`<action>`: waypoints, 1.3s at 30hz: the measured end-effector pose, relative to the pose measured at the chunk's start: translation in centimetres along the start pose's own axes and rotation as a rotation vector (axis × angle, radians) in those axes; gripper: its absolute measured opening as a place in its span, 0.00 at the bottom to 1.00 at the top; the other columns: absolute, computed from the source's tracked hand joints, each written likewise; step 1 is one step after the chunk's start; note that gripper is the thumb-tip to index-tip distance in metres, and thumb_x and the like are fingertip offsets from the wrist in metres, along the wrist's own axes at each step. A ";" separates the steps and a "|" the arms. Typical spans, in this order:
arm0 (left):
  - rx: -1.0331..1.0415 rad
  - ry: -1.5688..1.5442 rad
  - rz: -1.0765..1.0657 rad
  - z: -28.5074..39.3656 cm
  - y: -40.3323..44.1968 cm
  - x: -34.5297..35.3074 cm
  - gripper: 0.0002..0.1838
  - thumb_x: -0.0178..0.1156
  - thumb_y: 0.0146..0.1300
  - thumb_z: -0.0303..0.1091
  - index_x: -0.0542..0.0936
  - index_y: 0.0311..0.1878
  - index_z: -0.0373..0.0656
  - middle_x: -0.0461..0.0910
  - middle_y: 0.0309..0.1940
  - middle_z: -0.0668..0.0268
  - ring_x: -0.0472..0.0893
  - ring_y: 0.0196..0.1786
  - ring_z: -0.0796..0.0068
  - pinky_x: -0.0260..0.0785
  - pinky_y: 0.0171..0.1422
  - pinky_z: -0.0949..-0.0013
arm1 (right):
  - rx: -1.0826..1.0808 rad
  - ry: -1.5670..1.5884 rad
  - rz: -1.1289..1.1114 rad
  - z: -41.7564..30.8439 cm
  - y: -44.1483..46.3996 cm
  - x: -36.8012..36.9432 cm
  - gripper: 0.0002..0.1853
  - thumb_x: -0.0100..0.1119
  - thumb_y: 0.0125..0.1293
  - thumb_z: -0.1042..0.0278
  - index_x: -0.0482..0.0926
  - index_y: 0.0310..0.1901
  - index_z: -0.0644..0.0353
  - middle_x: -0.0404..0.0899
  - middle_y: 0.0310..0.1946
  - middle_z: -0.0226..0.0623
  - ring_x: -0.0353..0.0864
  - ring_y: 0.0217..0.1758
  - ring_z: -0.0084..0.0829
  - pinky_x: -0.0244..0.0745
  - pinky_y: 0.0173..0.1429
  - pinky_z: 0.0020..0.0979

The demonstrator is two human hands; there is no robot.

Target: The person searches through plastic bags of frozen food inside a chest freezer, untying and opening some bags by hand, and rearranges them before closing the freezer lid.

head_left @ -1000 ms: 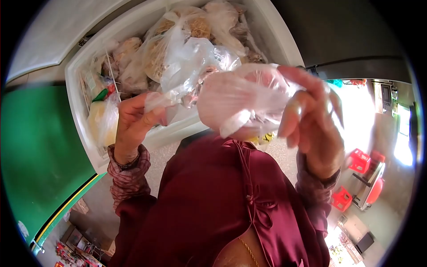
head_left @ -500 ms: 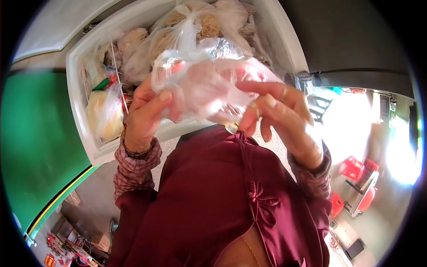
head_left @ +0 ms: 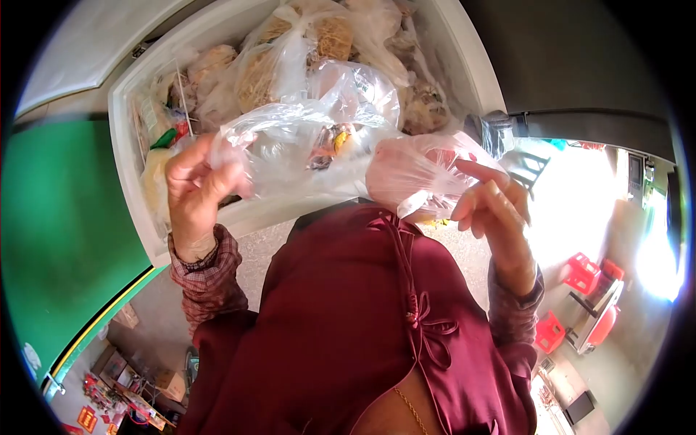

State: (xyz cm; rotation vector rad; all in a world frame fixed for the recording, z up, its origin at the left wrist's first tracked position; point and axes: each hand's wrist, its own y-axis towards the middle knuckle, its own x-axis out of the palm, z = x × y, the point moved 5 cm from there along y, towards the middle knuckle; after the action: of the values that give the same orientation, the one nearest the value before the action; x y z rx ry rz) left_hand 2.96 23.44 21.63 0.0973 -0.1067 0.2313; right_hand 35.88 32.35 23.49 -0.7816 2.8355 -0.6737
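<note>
In the head view, a clear plastic bag (head_left: 290,119) was pinched by its edge between the thumb and fingers of the left hand (head_left: 199,192) and was drawn out toward the right, over the near part of an open white chest freezer (head_left: 471,51). A pinkish bag (head_left: 413,170) was grasped at its right side by the fingers of the right hand (head_left: 500,214); it was held up by the freezer's near right corner, in front of the maroon garment (head_left: 333,312). Whether the two bags were joined could not be told. Inside the freezer, bags with straw-coloured contents (head_left: 257,76) were heaped behind the clear one. A green panel (head_left: 65,203) was seen at the left, red stools (head_left: 582,273) at the right.
</note>
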 end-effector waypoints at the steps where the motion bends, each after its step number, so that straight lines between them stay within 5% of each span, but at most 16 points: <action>1: -0.023 0.043 0.049 -0.1 0.2 -0.1 0.17 0.61 0.60 0.26 0.77 0.52 0.32 0.80 0.32 0.64 0.77 0.29 0.80 0.69 0.34 0.74 | -0.006 0.004 0.031 1.0 -0.1 -0.5 0.26 0.42 0.72 0.58 0.69 0.57 0.76 0.81 0.26 0.41 0.78 0.26 0.23 0.67 0.26 0.18; 3: -0.082 0.199 0.203 0.7 0.8 1.0 0.17 0.62 0.58 0.26 0.79 0.51 0.33 0.80 0.33 0.67 0.76 0.32 0.82 0.68 0.36 0.75 | -0.041 0.016 0.074 2.2 -0.3 -1.2 0.26 0.43 0.72 0.57 0.69 0.57 0.75 0.81 0.27 0.39 0.77 0.27 0.21 0.66 0.27 0.18; 6: 0.153 0.625 0.216 2.0 1.7 3.5 0.19 0.63 0.56 0.27 0.78 0.52 0.35 0.79 0.36 0.67 0.75 0.37 0.80 0.68 0.41 0.74 | -0.005 0.077 0.142 4.3 -0.2 -2.0 0.26 0.44 0.72 0.57 0.69 0.58 0.74 0.81 0.27 0.39 0.77 0.28 0.21 0.65 0.29 0.18; 8: 0.454 1.001 0.177 4.4 1.8 6.7 0.23 0.66 0.53 0.32 0.78 0.54 0.37 0.78 0.42 0.61 0.75 0.42 0.65 0.68 0.47 0.69 | 0.013 0.142 0.174 4.9 -0.2 -1.9 0.25 0.46 0.71 0.58 0.70 0.58 0.74 0.81 0.27 0.38 0.77 0.28 0.20 0.65 0.30 0.17; 11: 0.720 0.768 0.042 5.5 1.0 11.2 0.20 0.65 0.53 0.28 0.77 0.50 0.31 0.80 0.39 0.57 0.78 0.39 0.62 0.71 0.44 0.65 | -0.002 0.211 0.217 5.5 -0.3 -2.0 0.24 0.46 0.72 0.59 0.70 0.57 0.74 0.81 0.26 0.38 0.77 0.28 0.20 0.64 0.29 0.17; 16: 0.271 0.347 -0.665 -0.7 1.7 17.8 0.13 0.55 0.55 0.15 0.78 0.44 0.31 0.80 0.33 0.55 0.78 0.35 0.59 0.72 0.40 0.64 | -0.039 0.193 0.254 4.7 -1.2 -4.5 0.25 0.44 0.71 0.57 0.71 0.56 0.75 0.80 0.23 0.37 0.74 0.23 0.20 0.62 0.27 0.18; 19: 0.198 0.909 -0.640 -7.2 2.8 16.6 0.13 0.54 0.64 0.36 0.77 0.43 0.36 0.78 0.35 0.55 0.77 0.41 0.55 0.69 0.45 0.58 | -0.145 0.162 0.328 2.5 -2.7 -5.9 0.27 0.41 0.72 0.56 0.71 0.56 0.77 0.78 0.20 0.34 0.69 0.17 0.17 0.58 0.20 0.16; 25: 0.147 1.359 -0.517 -10.8 2.3 11.6 0.24 0.66 0.51 0.50 0.77 0.42 0.40 0.77 0.34 0.59 0.75 0.40 0.59 0.64 0.41 0.58 | -0.347 0.144 0.398 -1.6 -2.2 -8.2 0.26 0.39 0.75 0.58 0.68 0.59 0.75 0.76 0.20 0.29 0.67 0.20 0.14 0.59 0.24 0.14; 32: 0.203 1.606 -0.360 -12.6 0.5 6.4 0.22 0.66 0.49 0.52 0.77 0.36 0.44 0.77 0.29 0.63 0.75 0.40 0.62 0.61 0.43 0.57 | -0.442 0.102 0.362 -3.5 4.0 -11.1 0.23 0.46 0.73 0.60 0.70 0.57 0.75 0.80 0.26 0.33 0.71 0.25 0.15 0.63 0.31 0.16; 37: 0.043 1.696 -0.321 -11.7 0.7 3.5 0.20 0.65 0.51 0.52 0.75 0.34 0.43 0.77 0.27 0.61 0.76 0.39 0.60 0.61 0.46 0.57 | -0.404 0.151 0.234 -1.9 8.0 -11.5 0.22 0.48 0.72 0.61 0.72 0.55 0.75 0.84 0.35 0.42 0.79 0.31 0.18 0.74 0.39 0.16; 39: -0.022 1.674 -0.361 -10.9 1.0 3.8 0.19 0.64 0.53 0.48 0.76 0.37 0.42 0.78 0.29 0.59 0.76 0.38 0.56 0.62 0.48 0.58 | -0.406 0.065 0.232 -0.6 9.9 -11.2 0.21 0.48 0.72 0.59 0.74 0.54 0.72 0.82 0.33 0.37 0.78 0.32 0.18 0.72 0.38 0.15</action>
State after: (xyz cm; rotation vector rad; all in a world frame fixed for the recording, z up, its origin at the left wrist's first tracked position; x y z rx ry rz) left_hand 7.47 26.40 11.32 -0.1210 1.5620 -0.1046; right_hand 40.88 45.89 19.56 -0.4666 3.0975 -0.0916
